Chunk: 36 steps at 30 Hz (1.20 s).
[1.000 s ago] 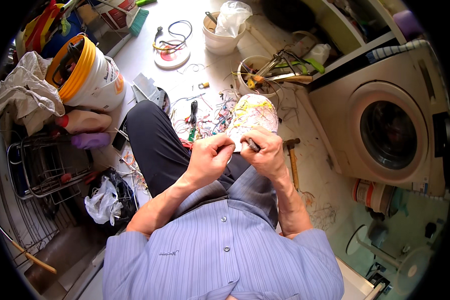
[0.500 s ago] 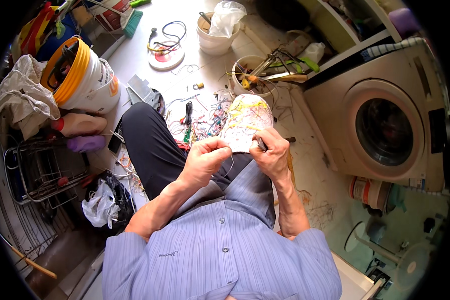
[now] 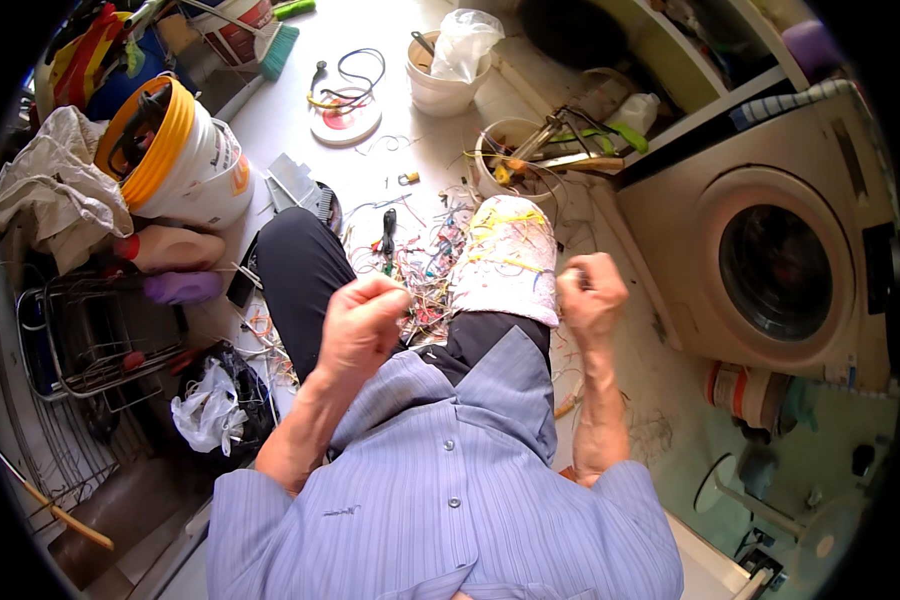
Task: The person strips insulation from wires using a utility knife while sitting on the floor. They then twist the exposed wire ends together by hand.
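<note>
My left hand (image 3: 365,318) is closed in a fist above the gap between my knees; whatever is in its fingers is hidden. Out to the right of my right knee, my right hand (image 3: 592,292) is closed round a small dark tool (image 3: 583,281), mostly covered by the fingers. A pale pink-white cloth pad (image 3: 515,288) covers that knee, with yellow and white wire scraps (image 3: 508,222) lying on it. Between my legs a heap of loose coloured wires (image 3: 432,290) spreads over the floor, with a bundled black cable (image 3: 388,230) at its left side.
Beyond the pad stands a bucket (image 3: 485,178) holding tools and wire, and farther off a white bucket (image 3: 440,98) with a plastic bag. A washing machine (image 3: 660,255) is at right. At left are a yellow-rimmed bucket (image 3: 205,185), bottles (image 3: 182,287) and a wire rack (image 3: 65,385).
My hands have moved apart from close together over the pad's near edge: the left went left, the right went right. The thin pale wire hanging by the left fingers no longer shows.
</note>
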Each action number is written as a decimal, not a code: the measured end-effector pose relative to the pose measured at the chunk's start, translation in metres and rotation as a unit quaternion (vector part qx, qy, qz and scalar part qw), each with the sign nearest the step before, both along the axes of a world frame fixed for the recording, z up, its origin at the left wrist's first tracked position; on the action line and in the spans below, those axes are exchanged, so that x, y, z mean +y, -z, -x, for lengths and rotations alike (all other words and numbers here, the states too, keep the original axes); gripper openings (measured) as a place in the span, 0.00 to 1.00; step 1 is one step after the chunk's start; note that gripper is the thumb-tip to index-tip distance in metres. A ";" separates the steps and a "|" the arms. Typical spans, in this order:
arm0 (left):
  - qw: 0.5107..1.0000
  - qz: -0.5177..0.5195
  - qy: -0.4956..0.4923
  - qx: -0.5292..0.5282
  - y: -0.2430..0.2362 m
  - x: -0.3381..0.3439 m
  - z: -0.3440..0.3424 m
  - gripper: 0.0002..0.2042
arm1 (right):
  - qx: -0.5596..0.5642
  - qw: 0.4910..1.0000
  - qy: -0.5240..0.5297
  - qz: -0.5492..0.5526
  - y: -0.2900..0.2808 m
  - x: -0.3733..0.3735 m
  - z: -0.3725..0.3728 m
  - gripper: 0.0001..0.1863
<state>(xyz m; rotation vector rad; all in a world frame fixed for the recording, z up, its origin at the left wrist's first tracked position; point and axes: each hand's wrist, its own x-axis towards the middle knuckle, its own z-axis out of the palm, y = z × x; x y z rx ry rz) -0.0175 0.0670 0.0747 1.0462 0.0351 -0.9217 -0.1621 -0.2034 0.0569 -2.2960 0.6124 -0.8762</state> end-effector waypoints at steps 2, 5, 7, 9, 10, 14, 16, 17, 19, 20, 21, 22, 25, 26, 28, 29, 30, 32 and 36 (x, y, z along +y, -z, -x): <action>0.999 0.034 -0.027 0.023 0.001 0.010 -0.017 0.05 | -0.009 0.993 0.070 -0.093 -0.008 -0.012 0.009 0.03; 0.996 0.068 -0.028 0.056 0.008 0.013 -0.024 0.06 | 0.022 0.988 0.010 -0.155 -0.030 0.012 -0.003 0.01; 0.992 0.094 -0.033 0.076 0.009 0.012 -0.025 0.07 | 0.057 0.980 -0.099 -0.165 -0.028 0.029 -0.015 0.04; 0.989 0.112 -0.032 0.090 0.010 0.011 -0.024 0.07 | 0.025 0.977 -0.166 -0.135 -0.024 0.050 -0.026 0.07; 0.986 0.129 -0.037 0.102 0.012 0.011 -0.026 0.06 | 0.010 0.974 -0.185 -0.134 -0.023 0.058 -0.033 0.09; 0.977 0.137 -0.049 0.154 0.016 0.010 -0.027 0.08 | 0.012 0.943 -0.282 -0.178 -0.027 0.096 -0.046 0.20; 0.970 0.159 -0.055 0.178 0.016 0.007 -0.027 0.08 | 0.050 0.911 -0.339 -0.231 -0.025 0.114 -0.053 0.23; 0.965 0.170 -0.057 0.190 0.017 0.007 -0.026 0.08 | 0.096 0.884 -0.358 -0.284 -0.021 0.121 -0.054 0.24; 0.962 0.186 -0.062 0.192 0.022 0.007 -0.030 0.08 | 0.063 0.894 -0.370 -0.244 -0.002 0.127 -0.057 0.14; 0.960 0.188 -0.070 0.197 0.024 0.008 -0.032 0.08 | 0.081 0.886 -0.365 -0.275 0.000 0.126 -0.052 0.11; 0.958 0.190 -0.077 0.201 0.027 0.009 -0.036 0.08 | 0.100 0.876 -0.359 -0.306 0.001 0.125 -0.048 0.09; 0.955 0.183 -0.105 0.210 0.033 0.013 -0.043 0.08 | 0.076 0.887 -0.328 -0.318 -0.001 0.123 -0.045 0.04; 0.946 0.182 -0.159 0.216 0.039 0.018 -0.056 0.08 | 0.103 0.848 -0.333 -0.398 -0.013 0.104 -0.036 0.05; 0.947 0.186 -0.158 0.208 0.039 0.018 -0.057 0.08 | 0.091 0.852 -0.322 -0.402 -0.011 0.101 -0.033 0.05; 0.948 0.182 -0.179 0.191 0.042 0.017 -0.059 0.08 | 0.067 0.859 -0.299 -0.410 -0.006 0.096 -0.027 0.05; 0.950 0.183 -0.180 0.179 0.040 0.016 -0.059 0.08 | 0.062 0.871 -0.291 -0.390 -0.007 0.095 -0.026 0.05; 0.953 0.180 -0.175 0.169 0.040 0.014 -0.059 0.08 | 0.056 0.883 -0.282 -0.370 -0.010 0.093 -0.025 0.05; 0.947 0.201 -0.168 0.185 0.042 0.010 -0.057 0.08 | 0.046 0.900 -0.259 -0.348 -0.016 0.093 -0.022 0.05; 0.942 0.220 -0.167 0.193 0.036 0.006 -0.056 0.08 | 0.045 0.925 -0.238 -0.292 -0.019 0.091 -0.020 0.05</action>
